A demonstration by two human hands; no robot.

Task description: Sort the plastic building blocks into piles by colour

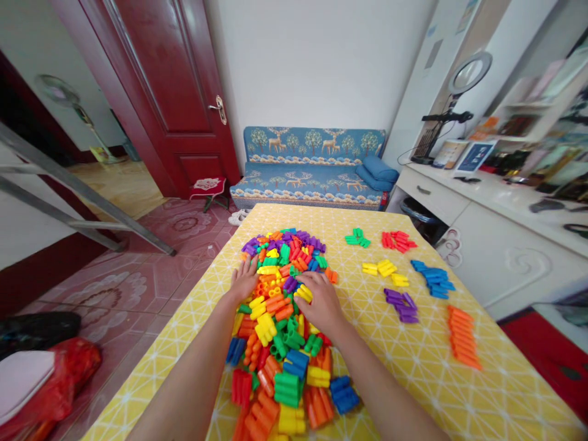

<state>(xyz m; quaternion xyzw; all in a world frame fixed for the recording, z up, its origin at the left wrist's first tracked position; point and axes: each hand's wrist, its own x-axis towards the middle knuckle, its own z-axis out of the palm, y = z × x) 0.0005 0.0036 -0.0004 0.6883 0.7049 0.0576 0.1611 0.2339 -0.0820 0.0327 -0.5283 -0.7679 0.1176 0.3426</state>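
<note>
A long heap of plastic building blocks in several colours, shaped like short joined tubes, runs along the left part of the table. My left hand rests at the heap's left edge, its fingers stretched out beside orange and yellow blocks. On the other side, my right hand reaches over the heap with fingers apart. A yellow block shows between its thumb and index finger, and a green block lies by the fingertips. Whether the fingers press on the yellow block is hard to see.
On the table's right side lie separate groups of green, red, yellow, blue, purple and orange blocks. Beyond the yellow patterned tablecloth stands a blue sofa. A white desk is at right.
</note>
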